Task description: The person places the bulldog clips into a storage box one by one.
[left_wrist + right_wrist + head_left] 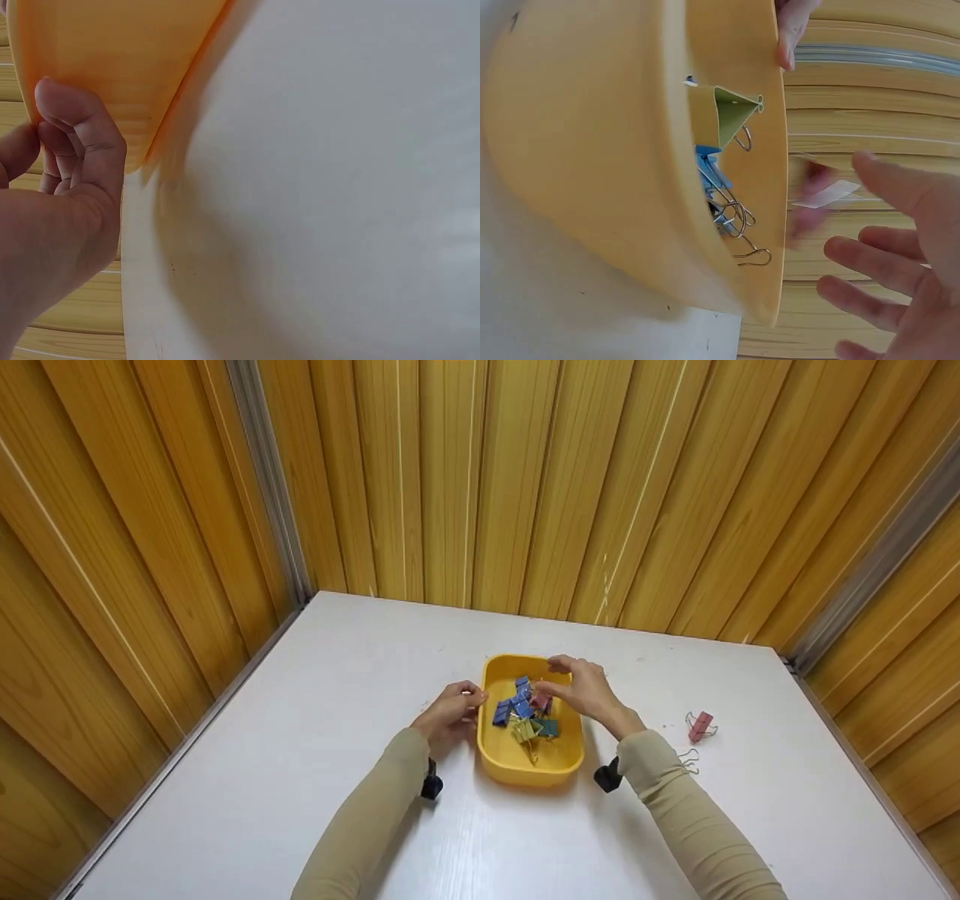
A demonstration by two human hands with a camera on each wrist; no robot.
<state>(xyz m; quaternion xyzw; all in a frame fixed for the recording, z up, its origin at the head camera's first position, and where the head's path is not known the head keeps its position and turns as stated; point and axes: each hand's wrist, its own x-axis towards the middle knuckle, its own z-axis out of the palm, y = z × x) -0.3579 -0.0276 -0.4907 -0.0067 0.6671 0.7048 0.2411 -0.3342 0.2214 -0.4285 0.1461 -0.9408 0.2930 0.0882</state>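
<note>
A yellow plastic bin [531, 774] stands on the white table with several binder clips inside: blue clips [502, 712], a yellow-green clip [525, 730] and a teal clip [550, 728]. My left hand [452, 709] pinches the bin's left rim between thumb and fingers. Over the right side of the bin is my right hand [590, 690], its fingers spread and holding nothing. Just off those fingertips, a pink binder clip [814, 199] shows blurred in mid-air in the right wrist view.
To the right on the table lies a pink binder clip [701, 727]. Nearer the right sleeve, wire handles [690, 765] of another clip show, its body hidden by the sleeve. Wood-patterned panels [517, 495] wall in the table's back and sides.
</note>
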